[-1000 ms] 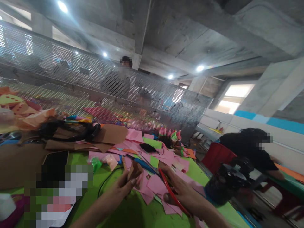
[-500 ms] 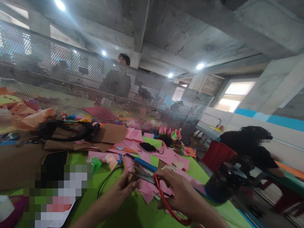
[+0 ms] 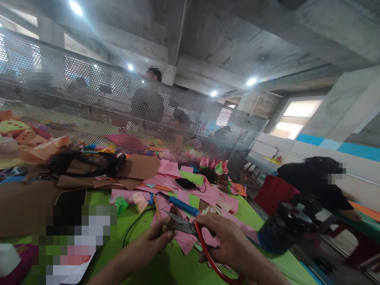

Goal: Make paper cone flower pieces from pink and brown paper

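- From my remote view, the right hand (image 3: 227, 237) gripped red-handled scissors (image 3: 202, 239), their blades pointing toward the left hand (image 3: 157, 239).
- I judged the scissors stiff and fairly light, best held by the handles.
- The left hand pinched a small brown piece (image 3: 166, 217) beside the blades; probably light, bendable, easily creased, best held by an edge.
- A blue tool (image 3: 184, 206) lay just beyond the right hand.

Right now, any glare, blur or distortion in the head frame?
Head view: upper-left ceiling light flares into a streak; window blown out; perforated panel slants, people behind it hazy; pixelation masks part of the lower left; scissors slightly soft but readable.
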The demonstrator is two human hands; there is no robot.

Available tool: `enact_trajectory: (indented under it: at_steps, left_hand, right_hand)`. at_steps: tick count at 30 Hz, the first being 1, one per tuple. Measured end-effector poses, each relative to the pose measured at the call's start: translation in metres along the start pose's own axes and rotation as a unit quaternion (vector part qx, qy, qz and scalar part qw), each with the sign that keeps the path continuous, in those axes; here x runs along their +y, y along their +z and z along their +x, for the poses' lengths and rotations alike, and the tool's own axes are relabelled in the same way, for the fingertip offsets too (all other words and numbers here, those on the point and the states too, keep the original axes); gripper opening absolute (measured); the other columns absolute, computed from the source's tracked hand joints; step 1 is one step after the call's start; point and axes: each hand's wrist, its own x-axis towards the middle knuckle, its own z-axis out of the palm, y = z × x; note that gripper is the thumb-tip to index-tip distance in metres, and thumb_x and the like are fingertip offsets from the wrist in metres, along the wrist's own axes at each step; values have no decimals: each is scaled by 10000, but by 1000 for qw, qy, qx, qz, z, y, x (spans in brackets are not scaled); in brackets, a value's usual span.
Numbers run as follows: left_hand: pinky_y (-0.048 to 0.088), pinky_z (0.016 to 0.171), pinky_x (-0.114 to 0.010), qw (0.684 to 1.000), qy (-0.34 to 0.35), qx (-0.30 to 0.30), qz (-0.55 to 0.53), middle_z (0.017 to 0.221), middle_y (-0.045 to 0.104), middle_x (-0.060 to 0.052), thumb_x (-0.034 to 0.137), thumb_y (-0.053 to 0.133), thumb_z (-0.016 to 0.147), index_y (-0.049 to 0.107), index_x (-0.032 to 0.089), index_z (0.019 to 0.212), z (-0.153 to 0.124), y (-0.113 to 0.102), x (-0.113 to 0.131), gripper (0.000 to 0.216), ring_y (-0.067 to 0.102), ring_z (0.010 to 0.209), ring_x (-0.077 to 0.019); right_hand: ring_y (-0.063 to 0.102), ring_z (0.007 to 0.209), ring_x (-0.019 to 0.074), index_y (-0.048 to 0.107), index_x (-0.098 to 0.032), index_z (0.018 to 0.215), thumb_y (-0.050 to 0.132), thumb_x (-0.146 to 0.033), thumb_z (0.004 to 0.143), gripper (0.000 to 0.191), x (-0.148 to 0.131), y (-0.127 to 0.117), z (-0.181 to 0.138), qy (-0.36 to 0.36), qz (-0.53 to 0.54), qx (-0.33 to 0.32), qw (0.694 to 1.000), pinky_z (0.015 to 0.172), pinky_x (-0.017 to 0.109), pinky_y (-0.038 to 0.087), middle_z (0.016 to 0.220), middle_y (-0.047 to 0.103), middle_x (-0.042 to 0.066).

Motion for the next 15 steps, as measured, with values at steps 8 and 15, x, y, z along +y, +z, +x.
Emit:
enact_trajectory:
  at_steps: [8,15]
  left_hand:
    - [390,980,-381,1000,-15,-1,7,1207,633,-37,711,510,807,521,306,1357,-1,-1,-5,682,523,1094,-251]
    - [393,972,-375,1000,-13,4,11,1206,638,-36,712,521,798,540,299,1341,-3,1,4,683,526,1081,-255]
  right_hand:
    - [649,894,248,672,-232,1104,823,-552,634,589,2,-1,0,-14,3,3,1000,771,313,464,1014,719,71]
    - [659,895,251,684,-225,1099,812,-579,631,601,4,-1,1,-23,-4,13,1000,771,309,467,1029,723,83]
